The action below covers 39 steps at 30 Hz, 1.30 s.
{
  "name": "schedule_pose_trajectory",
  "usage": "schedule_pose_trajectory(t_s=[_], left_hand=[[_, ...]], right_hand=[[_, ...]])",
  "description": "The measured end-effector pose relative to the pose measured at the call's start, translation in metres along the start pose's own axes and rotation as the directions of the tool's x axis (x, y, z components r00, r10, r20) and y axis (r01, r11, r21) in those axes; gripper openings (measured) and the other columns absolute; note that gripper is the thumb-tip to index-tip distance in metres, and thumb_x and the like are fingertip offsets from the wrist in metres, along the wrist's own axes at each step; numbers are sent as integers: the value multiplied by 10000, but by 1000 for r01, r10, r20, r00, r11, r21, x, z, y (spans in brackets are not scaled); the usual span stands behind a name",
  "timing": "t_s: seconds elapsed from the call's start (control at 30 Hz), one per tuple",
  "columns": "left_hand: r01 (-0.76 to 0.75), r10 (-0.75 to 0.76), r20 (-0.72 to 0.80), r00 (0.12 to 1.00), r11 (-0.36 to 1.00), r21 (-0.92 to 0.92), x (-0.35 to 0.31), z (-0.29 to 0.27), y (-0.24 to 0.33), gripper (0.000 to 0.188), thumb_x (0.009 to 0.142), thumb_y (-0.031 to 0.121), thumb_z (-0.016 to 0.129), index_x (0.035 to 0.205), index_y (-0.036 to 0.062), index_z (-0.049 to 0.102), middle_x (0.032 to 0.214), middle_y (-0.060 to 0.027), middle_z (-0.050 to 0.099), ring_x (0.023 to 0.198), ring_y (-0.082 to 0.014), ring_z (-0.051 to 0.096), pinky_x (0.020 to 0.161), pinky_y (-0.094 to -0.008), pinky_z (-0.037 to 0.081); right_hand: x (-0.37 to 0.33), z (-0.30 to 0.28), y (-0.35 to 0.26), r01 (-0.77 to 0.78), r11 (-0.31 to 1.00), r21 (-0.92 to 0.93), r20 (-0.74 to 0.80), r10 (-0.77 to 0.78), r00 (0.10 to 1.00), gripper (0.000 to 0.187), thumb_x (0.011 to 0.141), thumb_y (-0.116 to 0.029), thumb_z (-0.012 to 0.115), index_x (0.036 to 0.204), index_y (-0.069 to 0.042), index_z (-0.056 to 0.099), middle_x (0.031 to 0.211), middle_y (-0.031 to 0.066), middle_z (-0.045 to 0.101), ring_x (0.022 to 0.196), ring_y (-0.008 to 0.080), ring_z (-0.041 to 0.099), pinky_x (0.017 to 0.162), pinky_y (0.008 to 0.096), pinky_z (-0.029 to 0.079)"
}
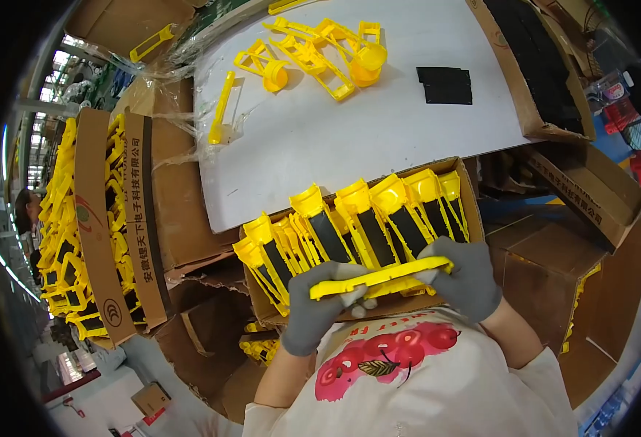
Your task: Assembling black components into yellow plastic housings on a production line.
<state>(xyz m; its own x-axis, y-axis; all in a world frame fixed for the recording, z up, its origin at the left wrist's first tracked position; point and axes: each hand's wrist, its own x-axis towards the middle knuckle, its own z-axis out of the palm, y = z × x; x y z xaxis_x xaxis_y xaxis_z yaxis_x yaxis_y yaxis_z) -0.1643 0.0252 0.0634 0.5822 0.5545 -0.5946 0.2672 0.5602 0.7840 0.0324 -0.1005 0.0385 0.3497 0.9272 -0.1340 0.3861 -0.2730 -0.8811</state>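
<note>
Both my hands wear grey gloves and hold one yellow plastic frame (382,277) level in front of my shirt. My left hand (319,300) grips its left end, and my right hand (468,280) grips its right end. Just beyond the frame stands an open cardboard box (473,207). Rows of similar yellow frames (353,195) stand packed upright in it, several with black panels (325,237) set into them. The held frame is seen nearly edge-on, so I cannot tell whether a black panel is in it.
On the white table (291,146) lie loose yellow frames (320,58) and a black sheet (446,85). A carton of black sheets (539,65) stands at the far right. To the left, a carton (93,218) overflows with yellow frames. More open cartons (546,277) stand at the right.
</note>
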Motion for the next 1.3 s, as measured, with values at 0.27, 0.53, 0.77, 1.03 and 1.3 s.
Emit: schedule_pose_trajectory(t_s=[0.27, 0.53, 0.77, 1.03, 1.3], left_hand=[[-33, 29, 21, 999, 966, 258, 2, -83, 52, 184, 795, -16, 675, 955, -5, 584, 824, -78, 640, 571, -145, 655, 444, -207, 497], [-118, 25, 116, 993, 285, 951, 60, -118, 109, 556, 731, 170, 767, 1239, 68, 565, 1019, -118, 682, 935, -205, 646, 768, -328, 501], [145, 536, -342, 772, 375, 915, 227, -273, 146, 346, 860, 339, 659, 990, 22, 706, 841, -156, 701, 767, -252, 660, 682, -362, 497], [133, 623, -309, 718, 313, 940, 275, -270, 92, 418, 802, 387, 713, 863, -25, 672, 900, -230, 663, 844, -338, 653, 723, -403, 495], [-425, 771, -414, 484, 621, 658, 213, -233, 104, 69, 919, 47, 584, 947, -3, 546, 901, -85, 596, 799, -163, 608, 709, -241, 496]], right_hand=[[12, 12, -30, -169, 964, 208, 249, 115, 962, 404, 736, -174, 771, 1088, -52, 614, 837, 58, 678, 623, 137, 642, 566, 271, 495], [25, -9, -8, -118, 985, 123, 23, 116, 993, 397, 785, -114, 705, 1156, -26, 596, 818, 8, 656, 631, 31, 507, 590, 189, 444], [65, -52, 23, -59, 998, 11, -353, 59, 934, 279, 825, -188, 693, 1070, -60, 651, 742, 19, 609, 632, 59, 523, 614, 219, 461], [157, -117, 87, -127, 908, -400, -472, -85, 877, 215, 820, -223, 690, 1011, -133, 654, 944, 41, 627, 833, 208, 635, 736, 317, 508], [199, -105, 106, 113, 553, -825, -152, -410, 899, 294, 757, -246, 729, 1017, -139, 643, 1096, 52, 584, 993, 232, 590, 809, 382, 493]])
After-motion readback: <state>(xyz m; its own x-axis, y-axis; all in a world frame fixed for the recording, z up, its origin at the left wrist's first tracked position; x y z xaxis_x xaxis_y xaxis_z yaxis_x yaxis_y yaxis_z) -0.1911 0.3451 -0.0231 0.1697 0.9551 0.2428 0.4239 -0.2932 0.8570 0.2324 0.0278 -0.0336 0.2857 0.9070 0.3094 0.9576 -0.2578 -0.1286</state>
